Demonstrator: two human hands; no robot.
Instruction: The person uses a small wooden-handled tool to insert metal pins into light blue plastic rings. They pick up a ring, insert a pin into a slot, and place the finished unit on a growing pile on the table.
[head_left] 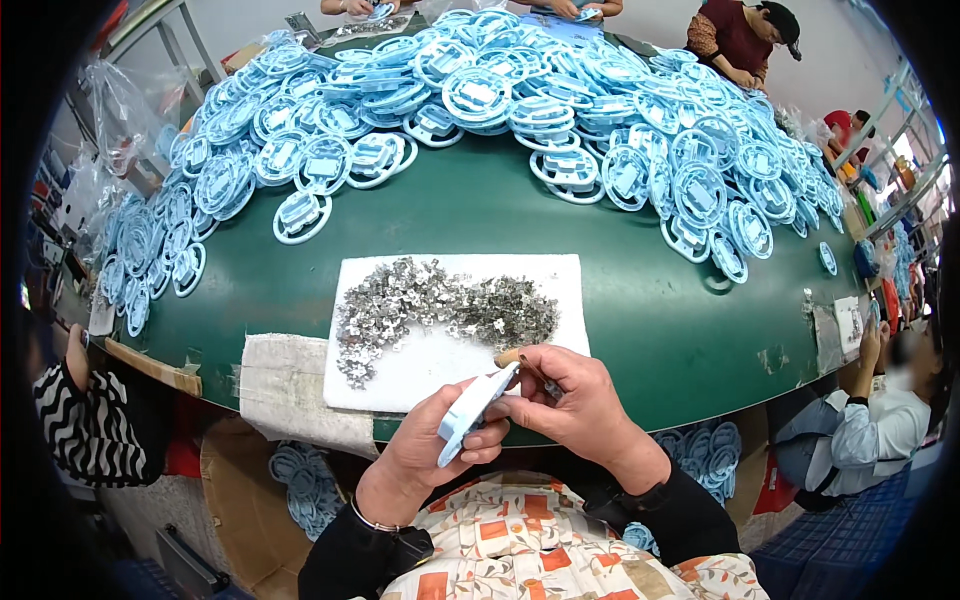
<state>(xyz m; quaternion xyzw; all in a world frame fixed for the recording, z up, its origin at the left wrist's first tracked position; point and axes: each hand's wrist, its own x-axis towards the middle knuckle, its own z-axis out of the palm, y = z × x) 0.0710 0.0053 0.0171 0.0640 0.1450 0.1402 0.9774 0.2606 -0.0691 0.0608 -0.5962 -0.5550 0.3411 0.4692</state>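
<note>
My left hand (pixel 415 440) grips a light blue plastic ring-shaped part (pixel 470 410), tilted nearly edge-on over the near edge of a white board. At the part's upper right edge is my right hand (pixel 590 405), fingers closed, its thumb close against the part. A tan cover (pixel 508 356) sits on one right fingertip. Between the right fingers shows a small metal piece (pixel 553 390); its exact shape is unclear. Many small silver metal clips (pixel 400 295) lie heaped on the white foam board (pixel 450 385) just beyond my hands.
A large pile of similar blue parts (pixel 480 95) arcs across the far side of the green table (pixel 450 215). A folded pale cloth (pixel 285 390) lies left of the board. Boxes below the table hold more blue parts (pixel 305 490). Co-workers sit at the left, right and far sides.
</note>
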